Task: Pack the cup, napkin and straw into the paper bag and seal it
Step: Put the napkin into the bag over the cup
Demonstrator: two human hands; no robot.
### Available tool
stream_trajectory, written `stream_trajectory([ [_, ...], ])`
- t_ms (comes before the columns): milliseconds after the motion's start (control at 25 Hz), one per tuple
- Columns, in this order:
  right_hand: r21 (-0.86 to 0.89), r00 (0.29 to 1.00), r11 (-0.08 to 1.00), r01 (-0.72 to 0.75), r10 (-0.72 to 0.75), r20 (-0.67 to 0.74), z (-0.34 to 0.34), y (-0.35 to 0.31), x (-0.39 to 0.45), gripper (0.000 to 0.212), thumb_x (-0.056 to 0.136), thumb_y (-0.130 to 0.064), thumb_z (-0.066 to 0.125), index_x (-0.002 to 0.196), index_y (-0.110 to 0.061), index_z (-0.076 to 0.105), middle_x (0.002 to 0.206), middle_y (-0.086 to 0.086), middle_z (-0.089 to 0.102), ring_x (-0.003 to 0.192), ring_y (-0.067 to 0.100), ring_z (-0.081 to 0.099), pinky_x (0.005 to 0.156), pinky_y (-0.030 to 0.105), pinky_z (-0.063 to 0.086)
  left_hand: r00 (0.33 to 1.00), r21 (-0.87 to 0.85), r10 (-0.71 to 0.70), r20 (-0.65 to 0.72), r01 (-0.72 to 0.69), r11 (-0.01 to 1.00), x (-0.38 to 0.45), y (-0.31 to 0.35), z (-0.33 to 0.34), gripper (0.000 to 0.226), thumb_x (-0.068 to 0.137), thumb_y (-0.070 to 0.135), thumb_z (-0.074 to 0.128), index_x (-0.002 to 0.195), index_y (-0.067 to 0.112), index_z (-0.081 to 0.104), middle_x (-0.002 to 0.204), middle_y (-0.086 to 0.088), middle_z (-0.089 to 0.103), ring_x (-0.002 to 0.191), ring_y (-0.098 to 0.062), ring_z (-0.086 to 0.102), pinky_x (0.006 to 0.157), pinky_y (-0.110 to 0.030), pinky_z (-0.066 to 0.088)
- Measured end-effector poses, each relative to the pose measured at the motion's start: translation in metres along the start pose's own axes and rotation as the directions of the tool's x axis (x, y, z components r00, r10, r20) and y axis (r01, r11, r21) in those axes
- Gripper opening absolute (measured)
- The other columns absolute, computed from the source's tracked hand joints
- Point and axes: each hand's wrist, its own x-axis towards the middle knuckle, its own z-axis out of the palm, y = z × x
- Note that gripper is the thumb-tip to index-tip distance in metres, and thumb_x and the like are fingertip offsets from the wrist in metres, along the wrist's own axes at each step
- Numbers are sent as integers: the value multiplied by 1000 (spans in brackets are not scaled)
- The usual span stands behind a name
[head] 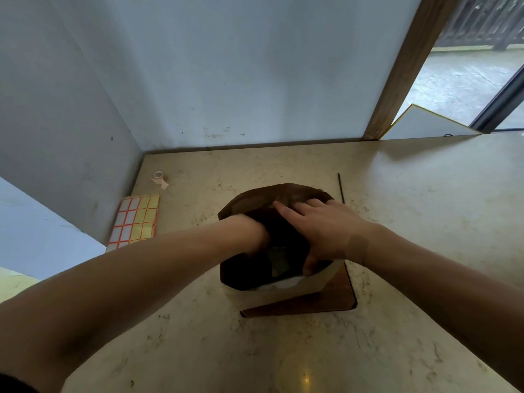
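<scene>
Spanning the rounded brown paper bag (263, 195), the right hand (326, 231) lies flat.

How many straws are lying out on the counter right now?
1: a thin dark straw lies on the counter, just beyond the far right corner of the paper bag. Any others inside the bag would be hidden.

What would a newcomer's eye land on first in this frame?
The paper bag stands open on a dark board at the middle of the counter, the left hand down inside it, the right hand spread across its mouth. Next come the bright red-and-yellow label sheet by the left wall, a small tape roll behind it, and a thin dark stick right of the bag.
</scene>
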Motion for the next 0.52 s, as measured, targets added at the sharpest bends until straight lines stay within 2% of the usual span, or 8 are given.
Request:
stream_trajectory([
  [40, 0, 1000, 1000, -1, 1, 4, -1, -1, 0, 130, 62, -62, 79, 153, -27, -7, 149, 3, 39, 133, 27, 37, 104, 42, 37, 988, 44, 68, -140, -62, 997, -9, -7, 4, 36, 93, 25, 57, 129, 22, 55, 102, -1, 63, 94, -22, 61, 75, -33, 49],
  [80, 5, 1000, 1000, -5, 5, 6, -1, -1, -1, 130, 62, -62, 78, 153, -28, -7, 149, 4, 39, 134, 27, 36, 105, 42, 36, 941, 88, 97, -325, -72, 994, -19, -13, 8, 39, 91, 27, 58, 130, 25, 54, 99, 1, 61, 90, -20, 60, 72, -32, 51],
  [160, 16, 1000, 1000, -11, 11, 4, 0, -2, 0, 128, 64, -63, 77, 153, -28, -7, 149, 3, 38, 135, 27, 36, 106, 43, 36, 823, 107, 115, -556, -67, 992, -47, -21, 20, 53, 89, 44, 56, 139, 32, 43, 115, 3, 60, 104, -20, 57, 79, -34, 53],
  [200, 19, 1000, 1000, -14, 14, 1, 1, -4, 0, 127, 64, -64, 76, 153, -27, -7, 150, 3, 37, 135, 27, 35, 107, 43, 35, 781, 56, 100, -617, -83, 995, -60, -25, 28, 65, 87, 55, 54, 145, 34, 33, 127, 3, 56, 114, -20, 52, 88, -37, 50],
  [240, 22, 1000, 1000, -16, 16, -1, 2, -4, 0, 126, 65, -65, 75, 153, -27, -7, 151, 3, 36, 136, 27, 34, 108, 43, 35, 750, 16, 76, -657, -87, 996, -73, -26, 37, 76, 84, 63, 52, 149, 34, 23, 138, 3, 49, 125, -21, 45, 100, -41, 43],
  [320, 31, 1000, 999, -30, 30, 5, 3, -5, 1, 127, 64, -68, 73, 153, -27, -8, 154, 3, 32, 139, 27, 30, 110, 45, 33, 741, -4, 28, -671, -41, 999, -85, -25, 56, 93, 79, 76, 46, 152, 33, 7, 155, 0, 30, 142, -23, 24, 117, -46, 16],
  [400, 32, 999, 999, -43, 42, 9, 4, -6, 1, 128, 62, -72, 71, 153, -28, -8, 157, 3, 28, 141, 28, 26, 112, 47, 31, 721, -6, -15, -693, 15, 1000, -90, -27, 69, 102, 74, 84, 39, 151, 33, -2, 161, -4, 13, 148, -24, 5, 118, -51, -6],
  [520, 50, 999, 998, -49, 50, -10, 3, -8, 0, 128, 61, -76, 68, 153, -29, -8, 157, 1, 27, 142, 26, 25, 112, 46, 30, 706, -64, -69, -705, 33, 997, -89, -33, 74, 106, 71, 88, 36, 151, 33, -7, 162, -5, 4, 148, -22, -5, 112, -53, -19],
])
